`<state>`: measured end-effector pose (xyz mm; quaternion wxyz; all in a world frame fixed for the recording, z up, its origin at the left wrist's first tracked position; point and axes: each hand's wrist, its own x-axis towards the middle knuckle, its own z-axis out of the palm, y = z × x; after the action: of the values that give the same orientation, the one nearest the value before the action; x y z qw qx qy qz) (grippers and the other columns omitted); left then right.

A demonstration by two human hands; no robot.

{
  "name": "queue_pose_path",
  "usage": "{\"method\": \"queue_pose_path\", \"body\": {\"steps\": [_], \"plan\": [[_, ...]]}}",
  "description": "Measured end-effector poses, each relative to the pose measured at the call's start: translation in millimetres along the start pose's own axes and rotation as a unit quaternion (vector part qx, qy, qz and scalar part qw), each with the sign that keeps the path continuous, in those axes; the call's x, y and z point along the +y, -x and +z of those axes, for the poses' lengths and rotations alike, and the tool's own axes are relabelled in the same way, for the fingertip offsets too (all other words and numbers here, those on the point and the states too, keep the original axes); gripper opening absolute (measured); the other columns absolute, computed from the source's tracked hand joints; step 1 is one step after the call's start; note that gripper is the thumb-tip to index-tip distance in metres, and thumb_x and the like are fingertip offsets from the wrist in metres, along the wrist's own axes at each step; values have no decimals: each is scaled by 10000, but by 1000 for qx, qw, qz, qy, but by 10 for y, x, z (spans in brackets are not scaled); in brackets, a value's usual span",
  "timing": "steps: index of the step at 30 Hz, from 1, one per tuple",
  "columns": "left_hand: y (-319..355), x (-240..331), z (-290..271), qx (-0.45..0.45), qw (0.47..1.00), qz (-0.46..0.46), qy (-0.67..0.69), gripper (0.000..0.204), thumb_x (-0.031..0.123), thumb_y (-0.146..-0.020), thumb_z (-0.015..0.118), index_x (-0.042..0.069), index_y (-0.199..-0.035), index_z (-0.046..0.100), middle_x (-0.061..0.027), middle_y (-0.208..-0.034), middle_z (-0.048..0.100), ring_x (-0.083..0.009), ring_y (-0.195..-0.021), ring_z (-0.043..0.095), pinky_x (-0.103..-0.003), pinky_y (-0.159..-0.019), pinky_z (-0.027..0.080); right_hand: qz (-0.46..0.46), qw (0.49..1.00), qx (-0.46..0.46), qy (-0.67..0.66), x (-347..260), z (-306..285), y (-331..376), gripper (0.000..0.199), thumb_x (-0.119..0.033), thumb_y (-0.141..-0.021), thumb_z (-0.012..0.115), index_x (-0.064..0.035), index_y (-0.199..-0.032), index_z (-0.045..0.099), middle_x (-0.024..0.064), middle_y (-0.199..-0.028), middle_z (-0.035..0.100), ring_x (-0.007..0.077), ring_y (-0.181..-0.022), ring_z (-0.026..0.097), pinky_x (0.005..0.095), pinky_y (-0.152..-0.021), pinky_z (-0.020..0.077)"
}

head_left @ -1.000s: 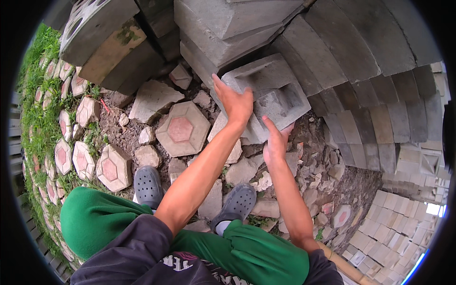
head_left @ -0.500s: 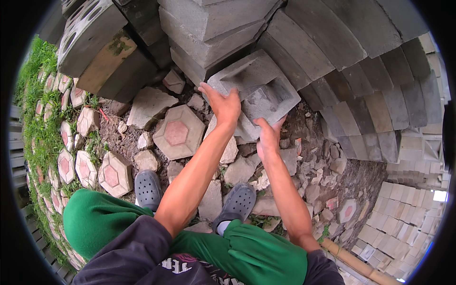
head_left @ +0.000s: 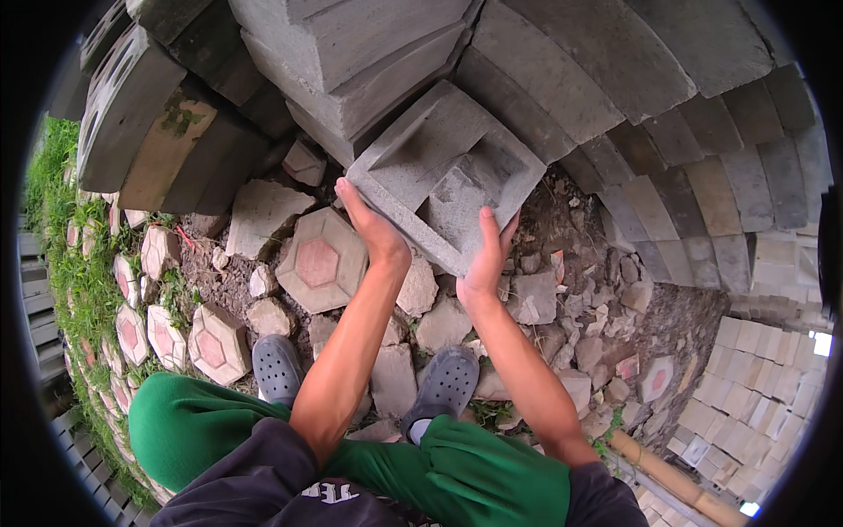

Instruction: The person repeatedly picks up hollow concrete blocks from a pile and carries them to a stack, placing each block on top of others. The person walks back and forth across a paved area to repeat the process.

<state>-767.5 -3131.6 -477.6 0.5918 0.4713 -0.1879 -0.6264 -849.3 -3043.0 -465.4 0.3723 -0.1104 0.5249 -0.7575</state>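
A square grey concrete block [head_left: 470,186] with a raised rim and slanted recesses faces up between my hands, its corner pointing at me. My left hand [head_left: 379,232] presses along its left side, fingers stretched forward against the outer edge. My right hand [head_left: 488,263] grips the near right side, with the thumb on the rim and the other fingers mostly hidden behind the edge. The block sits close against the foot of a stack of grey blocks [head_left: 351,79]; what bears it underneath is hidden.
A wall of stacked blocks [head_left: 606,75] curves along the right, and perforated blocks [head_left: 132,105] stand at left. Hexagonal pavers [head_left: 321,260], broken slabs and rubble cover the ground around my clogs [head_left: 445,382]. A bamboo pole [head_left: 676,479] lies at lower right.
The block has turned to show its recessed face more fully, and its near corner has dropped toward me. My right hand has shifted, its thumb now on the rim; my left hand slid along the side.
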Motion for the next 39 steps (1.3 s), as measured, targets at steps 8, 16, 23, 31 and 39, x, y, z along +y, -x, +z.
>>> {"method": "queue_pose_path", "body": {"steps": [8, 16, 23, 31, 39], "plan": [[-125, -163, -58, -54, 983, -78, 156, 669, 621, -933, 267, 79, -1263, 478, -60, -1222, 530, -220, -1107, 500, -340, -982, 368, 24, 999, 32, -26, 97, -51, -30, 850, -392, -902, 530, -57, -1475, -2, 166, -1500, 126, 274, -1370, 190, 401, -1115, 173], [-261, -126, -1, -51, 988, -89, 115, 667, 618, -931, 267, 78, -1268, 467, -63, -1226, 523, -217, -1116, 495, -356, -975, 377, 51, 997, 40, -38, 166, -13, -112, 880, -432, -893, 513, -69, -1474, -38, 170, -1504, 97, 281, -1378, 160, 412, -1120, 150], [-311, -121, 104, -82, 989, -80, 92, 685, 625, -925, 277, 76, -1308, 424, -71, -1260, 496, -224, -1132, 484, -363, -982, 375, 25, 998, 50, 24, 177, -38, -189, 912, -444, -892, 503, -55, -1467, -87, 196, -1507, 37, 293, -1385, 128, 409, -1124, 117], [-391, -185, 61, -57, 991, -84, 87, 705, 643, -907, 290, 91, -1325, 423, -80, -1273, 492, -251, -1142, 468, -400, -991, 358, -1, 996, 37, 83, 68, 75, -226, 898, -454, -915, 453, -27, -1452, -126, 225, -1502, 29, 308, -1388, 126, 401, -1126, 117], [-364, -168, 79, -85, 991, -62, 85, 712, 590, -948, 267, 41, -1400, 298, -81, -1409, 365, -231, -1267, 371, -352, -1066, 265, -17, 998, 1, 63, 10, 51, -215, 900, -454, -917, 470, -20, -1455, -106, 217, -1506, 53, 287, -1383, 151, 377, -1122, 147]]}}
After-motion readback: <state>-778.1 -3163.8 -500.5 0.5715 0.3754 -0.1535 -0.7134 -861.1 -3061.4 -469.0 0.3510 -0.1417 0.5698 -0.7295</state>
